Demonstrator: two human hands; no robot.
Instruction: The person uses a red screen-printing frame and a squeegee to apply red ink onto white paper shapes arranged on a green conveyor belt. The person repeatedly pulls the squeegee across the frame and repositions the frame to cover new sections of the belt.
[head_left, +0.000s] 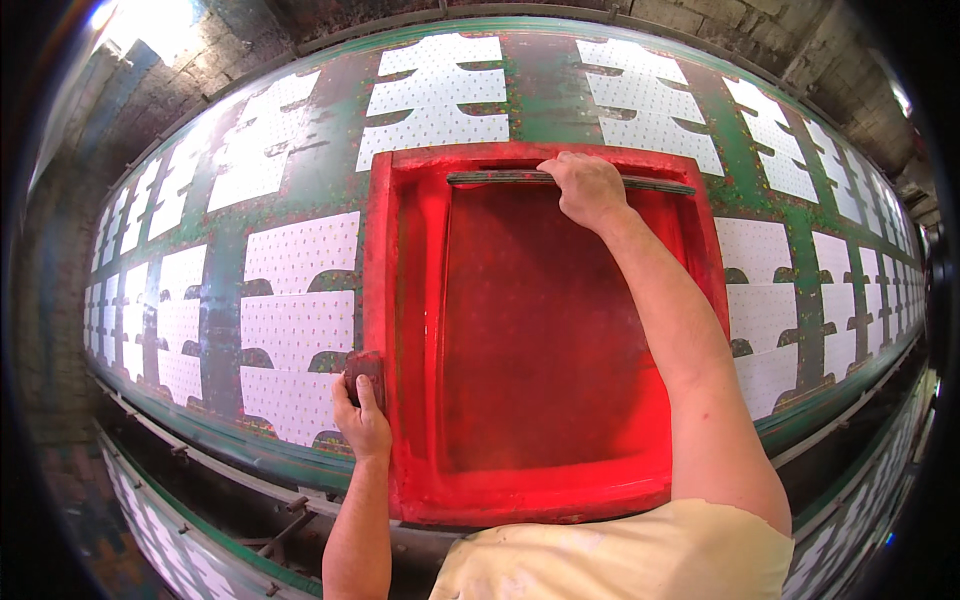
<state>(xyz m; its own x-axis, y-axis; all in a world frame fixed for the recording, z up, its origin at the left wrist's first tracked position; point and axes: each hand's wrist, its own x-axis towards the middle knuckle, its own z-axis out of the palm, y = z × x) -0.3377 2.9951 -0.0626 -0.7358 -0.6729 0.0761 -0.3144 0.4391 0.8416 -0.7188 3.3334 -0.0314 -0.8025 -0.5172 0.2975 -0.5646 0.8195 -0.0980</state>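
A red screen-printing frame [709,262] lies on the long green table in front of me, with wet-looking red ink over its dark mesh [540,330]. My right hand [588,188] reaches to the frame's far end, fingers closed on the top edge of a long dark squeegee [490,178]. The squeegee lies crosswise just inside the far rail. At the frame's left side, my left hand [365,422] is wrapped round a dark reddish block-shaped handle [368,368] beside the rail. Whether that handle is fixed to the frame, I cannot tell.
White cut fabric pieces [300,325] with small printed motifs lie in two rows along the green table [215,310]. A metal rail [265,485] follows the near edge. Another table with fabric pieces [165,525] shows at lower left. A brick wall [715,40] stands behind.
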